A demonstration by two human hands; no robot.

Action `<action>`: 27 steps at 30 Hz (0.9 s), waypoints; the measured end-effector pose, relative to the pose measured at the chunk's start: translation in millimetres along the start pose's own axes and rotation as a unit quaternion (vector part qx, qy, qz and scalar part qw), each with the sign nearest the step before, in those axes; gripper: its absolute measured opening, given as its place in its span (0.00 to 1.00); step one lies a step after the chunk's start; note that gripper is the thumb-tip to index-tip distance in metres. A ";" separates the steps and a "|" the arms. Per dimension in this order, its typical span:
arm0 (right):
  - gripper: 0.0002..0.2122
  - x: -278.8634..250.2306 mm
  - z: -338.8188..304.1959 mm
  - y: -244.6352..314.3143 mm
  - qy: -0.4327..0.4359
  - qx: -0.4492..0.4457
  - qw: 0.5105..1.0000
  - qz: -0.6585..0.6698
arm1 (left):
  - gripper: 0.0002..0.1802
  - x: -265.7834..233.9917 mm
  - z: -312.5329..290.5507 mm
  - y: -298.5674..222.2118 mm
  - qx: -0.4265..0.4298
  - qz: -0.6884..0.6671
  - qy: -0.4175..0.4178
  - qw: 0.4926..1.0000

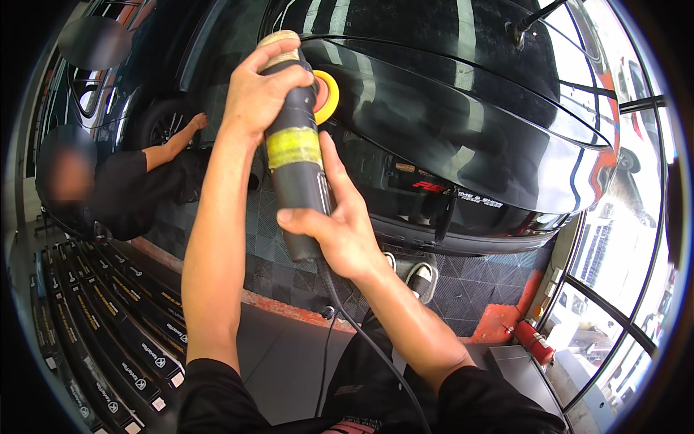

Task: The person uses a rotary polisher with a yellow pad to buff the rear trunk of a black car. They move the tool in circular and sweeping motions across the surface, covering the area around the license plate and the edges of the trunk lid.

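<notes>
Black bodywork (463, 123) backs the polisher (294, 148), left fingers (275, 52) wrapping its head (283, 36), right fingers (338, 172) seemingly clasping its body (295, 189).

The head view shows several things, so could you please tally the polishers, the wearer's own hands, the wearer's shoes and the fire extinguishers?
Black cylindrical polisher with a yellow band: 1
Bare left hand and bare right hand: 2
Black-and-white shoes: 2
Red cylindrical fire extinguisher: 1
Total: 6

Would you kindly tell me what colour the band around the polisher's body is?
The band is yellow-green, best seen in the head view.
</notes>
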State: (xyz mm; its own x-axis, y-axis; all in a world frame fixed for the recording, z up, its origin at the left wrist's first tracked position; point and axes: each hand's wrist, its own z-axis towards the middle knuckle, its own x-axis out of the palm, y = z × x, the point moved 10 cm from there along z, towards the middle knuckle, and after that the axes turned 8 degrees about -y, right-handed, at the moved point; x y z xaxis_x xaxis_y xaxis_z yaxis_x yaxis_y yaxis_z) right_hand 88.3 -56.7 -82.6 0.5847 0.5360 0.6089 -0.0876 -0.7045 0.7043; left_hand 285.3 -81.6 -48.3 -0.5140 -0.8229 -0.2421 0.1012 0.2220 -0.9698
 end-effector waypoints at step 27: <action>0.56 -16.5 -32.0 -8.5 -0.027 0.016 0.999 -0.008 | 0.29 24.2 -33.1 -9.6 0.036 0.006 0.046 0.998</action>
State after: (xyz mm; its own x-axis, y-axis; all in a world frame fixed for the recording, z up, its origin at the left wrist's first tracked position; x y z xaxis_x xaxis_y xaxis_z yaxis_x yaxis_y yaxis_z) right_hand 53.5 -44.7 -86.9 0.6282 0.5219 0.5771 -0.0528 -0.7114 0.7008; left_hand 243.7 -86.3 -43.9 -0.5875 -0.7684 -0.2539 0.1668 0.1920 -0.9671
